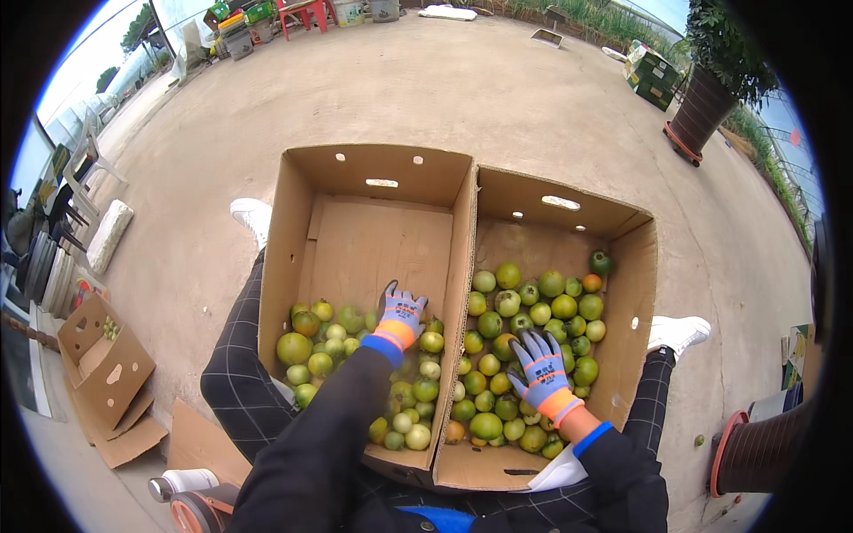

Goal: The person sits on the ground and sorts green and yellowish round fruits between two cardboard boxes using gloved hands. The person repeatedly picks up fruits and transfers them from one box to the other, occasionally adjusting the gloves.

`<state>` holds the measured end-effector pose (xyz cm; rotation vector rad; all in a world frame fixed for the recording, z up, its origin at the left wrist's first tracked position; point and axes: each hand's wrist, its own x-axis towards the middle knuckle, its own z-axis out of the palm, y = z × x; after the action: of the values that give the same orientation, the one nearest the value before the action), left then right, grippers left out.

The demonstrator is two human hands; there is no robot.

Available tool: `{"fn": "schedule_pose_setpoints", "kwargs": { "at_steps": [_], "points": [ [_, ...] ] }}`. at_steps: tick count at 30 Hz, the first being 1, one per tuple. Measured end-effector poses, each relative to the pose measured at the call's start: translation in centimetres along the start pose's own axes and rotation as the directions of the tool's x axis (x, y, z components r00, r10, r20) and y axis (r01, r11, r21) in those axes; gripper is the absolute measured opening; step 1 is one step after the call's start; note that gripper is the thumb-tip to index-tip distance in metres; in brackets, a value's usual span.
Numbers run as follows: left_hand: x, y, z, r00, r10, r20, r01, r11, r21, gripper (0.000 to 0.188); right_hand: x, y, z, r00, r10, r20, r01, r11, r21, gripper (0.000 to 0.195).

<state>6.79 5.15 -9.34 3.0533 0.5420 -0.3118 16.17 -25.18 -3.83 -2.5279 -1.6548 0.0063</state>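
Two cardboard boxes stand side by side between my legs. In the left box (383, 243), green tomatoes (293, 348) lie in the near half, and the far part of its bottom is bare. My left hand (401, 314), in a grey and orange work glove, is over these tomatoes; its palm and any held thing are hidden. The right box (630, 286) holds many tomatoes (486, 426), mostly green, a few turning orange. My right hand (541, 370), gloved alike, lies palm down on them with its fingers slightly apart. An orange tomato (592, 283) sits by the far right corner.
A smaller carton (110, 350) with small green fruit stands left on flattened cardboard (200, 440). Nearby lie a white bottle (190, 481) and a lidded container (200, 512). Plant pots (703, 110) (760, 453) stand right. A red stool (305, 13) and buckets (350, 12) are at the back.
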Motion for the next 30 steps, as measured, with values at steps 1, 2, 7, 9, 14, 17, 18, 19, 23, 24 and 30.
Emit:
{"fn": "schedule_pose_setpoints", "kwargs": {
  "at_steps": [1, 2, 7, 9, 14, 17, 18, 19, 23, 24, 30],
  "points": [
    [0.2, -0.1, -1.1, 1.000, 0.003, -0.012, -0.003, 0.999, -0.034, 0.054, 0.0, 0.1, -0.5, 1.000, 0.012, -0.022, -0.012, 1.000, 0.007, 0.058],
    [-0.3, -0.8, -2.0, 0.995, -0.060, -0.082, 0.042, 0.979, -0.201, 0.057, 0.2, -0.1, -0.9, 0.998, 0.016, -0.054, -0.013, 0.998, 0.054, 0.061],
    [-6.4, 2.3, -11.6, 0.956, -0.243, -0.166, -0.152, 0.074, -0.986, 0.075, 2.2, -4.3, -7.9, 0.933, 0.023, -0.358, 0.135, 0.903, 0.408, 0.073],
    [-9.8, 5.1, -14.6, 0.955, -0.056, -0.290, -0.267, 0.251, -0.930, 0.079, 2.5, -6.5, -11.2, 0.908, -0.041, -0.417, 0.257, 0.841, 0.476, 0.074],
    [-11.9, 8.6, -13.8, 0.973, 0.027, -0.231, -0.233, 0.120, -0.965, 0.080, 2.3, -7.1, -10.3, 0.889, -0.036, -0.456, 0.319, 0.763, 0.562, 0.067],
    [-11.4, 8.5, -11.5, 0.881, -0.118, -0.457, -0.358, 0.464, -0.810, 0.078, 4.6, -3.7, -8.4, 0.865, 0.193, -0.464, 0.119, 0.818, 0.563, 0.061],
    [-11.9, 9.1, -11.5, 0.824, -0.076, -0.561, -0.379, 0.662, -0.647, 0.079, 5.8, -1.7, -7.7, 0.864, 0.238, -0.443, -0.005, 0.885, 0.466, 0.061],
    [-12.6, 10.3, -11.7, 0.763, -0.006, -0.646, -0.368, 0.819, -0.441, 0.081, 6.8, 0.7, -7.3, 0.857, 0.285, -0.430, -0.128, 0.925, 0.357, 0.061],
    [-12.9, 12.4, -10.5, 0.843, 0.118, -0.524, -0.328, 0.885, -0.329, 0.087, 10.3, 9.3, -5.5, 0.880, 0.315, -0.357, -0.380, 0.916, -0.129, 0.060],
    [-12.7, 12.5, -10.4, 0.852, 0.109, -0.513, -0.335, 0.866, -0.372, 0.087, 10.5, 11.1, -4.9, 0.877, 0.354, -0.324, -0.428, 0.883, -0.193, 0.061],
    [-12.8, 11.8, -10.8, 0.878, 0.090, -0.469, -0.311, 0.854, -0.418, 0.087, 11.9, 15.2, -1.4, 0.844, 0.483, -0.232, -0.536, 0.752, -0.383, 0.059]
  ]
}}
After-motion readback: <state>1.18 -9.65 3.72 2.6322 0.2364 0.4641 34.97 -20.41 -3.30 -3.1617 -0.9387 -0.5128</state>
